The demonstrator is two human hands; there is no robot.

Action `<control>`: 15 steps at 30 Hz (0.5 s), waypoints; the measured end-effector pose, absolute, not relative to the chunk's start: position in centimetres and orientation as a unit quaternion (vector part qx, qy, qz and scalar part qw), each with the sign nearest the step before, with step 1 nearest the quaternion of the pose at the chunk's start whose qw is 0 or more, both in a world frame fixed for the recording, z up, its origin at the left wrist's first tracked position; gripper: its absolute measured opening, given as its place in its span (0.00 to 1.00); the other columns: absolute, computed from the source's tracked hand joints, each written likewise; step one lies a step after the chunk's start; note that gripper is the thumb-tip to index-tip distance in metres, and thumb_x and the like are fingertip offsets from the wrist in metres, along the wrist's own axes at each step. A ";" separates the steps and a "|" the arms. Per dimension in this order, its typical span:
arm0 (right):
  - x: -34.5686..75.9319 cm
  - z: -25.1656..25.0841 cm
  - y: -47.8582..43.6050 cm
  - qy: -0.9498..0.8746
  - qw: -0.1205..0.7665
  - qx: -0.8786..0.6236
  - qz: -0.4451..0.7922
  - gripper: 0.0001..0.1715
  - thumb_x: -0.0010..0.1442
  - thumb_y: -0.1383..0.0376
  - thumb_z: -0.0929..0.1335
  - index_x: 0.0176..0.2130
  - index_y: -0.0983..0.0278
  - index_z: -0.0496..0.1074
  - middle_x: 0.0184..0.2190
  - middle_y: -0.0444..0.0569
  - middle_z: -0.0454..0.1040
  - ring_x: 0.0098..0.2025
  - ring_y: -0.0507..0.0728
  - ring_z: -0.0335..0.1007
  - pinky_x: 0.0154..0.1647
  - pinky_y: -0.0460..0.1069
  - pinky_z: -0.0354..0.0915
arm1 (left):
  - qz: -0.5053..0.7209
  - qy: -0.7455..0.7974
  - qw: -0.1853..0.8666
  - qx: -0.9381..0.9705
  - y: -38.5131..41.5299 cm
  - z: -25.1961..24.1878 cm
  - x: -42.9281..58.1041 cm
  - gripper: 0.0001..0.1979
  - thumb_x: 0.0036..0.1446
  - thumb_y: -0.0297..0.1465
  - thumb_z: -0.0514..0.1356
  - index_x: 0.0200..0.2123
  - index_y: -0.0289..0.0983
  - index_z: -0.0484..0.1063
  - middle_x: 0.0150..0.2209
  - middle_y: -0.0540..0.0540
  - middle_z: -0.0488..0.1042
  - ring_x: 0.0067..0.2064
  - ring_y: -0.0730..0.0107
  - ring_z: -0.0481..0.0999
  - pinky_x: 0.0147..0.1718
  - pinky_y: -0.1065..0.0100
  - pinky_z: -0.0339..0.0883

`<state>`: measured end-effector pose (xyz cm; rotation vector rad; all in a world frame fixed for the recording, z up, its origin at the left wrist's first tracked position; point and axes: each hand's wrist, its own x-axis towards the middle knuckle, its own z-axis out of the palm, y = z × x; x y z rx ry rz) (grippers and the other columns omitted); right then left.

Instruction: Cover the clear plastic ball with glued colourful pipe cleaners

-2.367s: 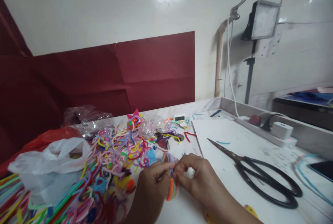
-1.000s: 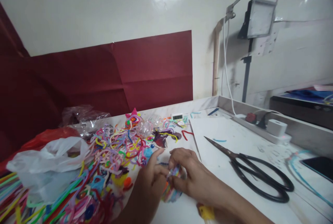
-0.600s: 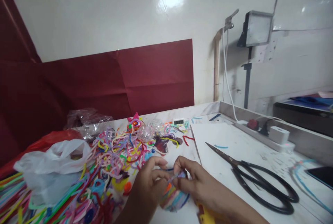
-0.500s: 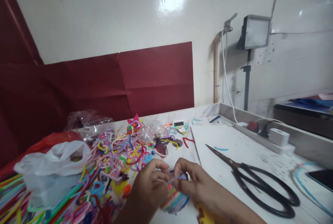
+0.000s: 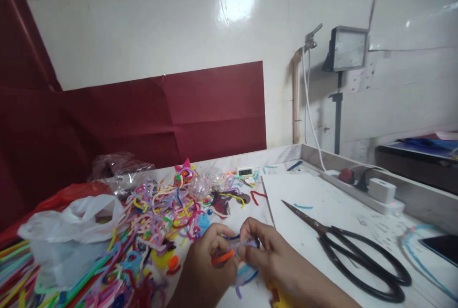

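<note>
My left hand [image 5: 205, 265] and my right hand [image 5: 272, 260] meet low in the middle of the view, both pinched on a small bundle of coloured pipe cleaners [image 5: 240, 270]. An orange strand [image 5: 222, 257] sticks out between my left fingers; blue and purple strands hang below. A large tangle of loose pipe cleaner pieces [image 5: 164, 207] lies just left of my hands. Big black scissors [image 5: 352, 255] lie shut on the white sheet to the right, apart from my hands.
White plastic bag [image 5: 67, 231] and red bag [image 5: 60, 198] at left over straight pipe cleaners [image 5: 14, 270]. A pink-eared craft figure [image 5: 185, 172], a small digital timer [image 5: 245, 171], a power strip [image 5: 375, 192], a lamp stand [image 5: 338, 88] and a dark phone [image 5: 443, 247] ring the white table [image 5: 322, 193].
My hands stayed together, turning the bundle; an orange strand now sticks out at the left fingers. The camera tipped a little, so the scene sits lower than 2.4 s ago.
</note>
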<state>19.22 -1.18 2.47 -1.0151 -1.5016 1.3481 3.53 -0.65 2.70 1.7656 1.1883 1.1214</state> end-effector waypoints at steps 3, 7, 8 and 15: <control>19.1 2.3 -1.1 -0.596 0.425 -0.411 0.543 0.11 0.50 0.59 0.67 0.32 0.61 0.61 0.22 0.37 0.68 0.15 0.44 0.50 0.16 0.42 0.46 | 0.444 0.460 0.346 0.687 -0.6 2.4 3.5 0.11 0.42 0.26 0.57 0.34 0.37 0.67 0.17 0.59 0.63 0.20 0.72 0.64 0.21 0.71 0.56; 19.0 2.8 -1.5 -0.600 0.439 -0.399 0.537 0.10 0.50 0.61 0.67 0.31 0.61 0.61 0.23 0.40 0.68 0.20 0.46 0.54 0.19 0.42 0.48 | 0.451 0.462 0.326 0.691 -0.6 2.3 3.5 0.13 0.41 0.24 0.56 0.35 0.37 0.67 0.16 0.60 0.62 0.19 0.73 0.64 0.20 0.72 0.57; 19.0 2.9 -1.6 -0.603 0.443 -0.396 0.532 0.09 0.51 0.62 0.67 0.31 0.62 0.61 0.23 0.40 0.68 0.21 0.47 0.54 0.20 0.42 0.50 | 0.453 0.461 0.321 0.693 -0.6 2.3 3.5 0.14 0.41 0.23 0.56 0.35 0.37 0.66 0.16 0.60 0.62 0.18 0.73 0.64 0.20 0.73 0.57; 19.4 3.1 -1.7 -0.651 0.393 -0.441 0.477 0.04 0.55 0.64 0.64 0.34 0.60 0.63 0.16 0.34 0.59 0.16 0.47 0.51 0.18 0.43 0.46 | 0.461 0.447 0.312 0.700 -0.3 1.9 3.3 0.19 0.39 0.22 0.54 0.39 0.37 0.66 0.16 0.60 0.63 0.20 0.74 0.63 0.22 0.73 0.57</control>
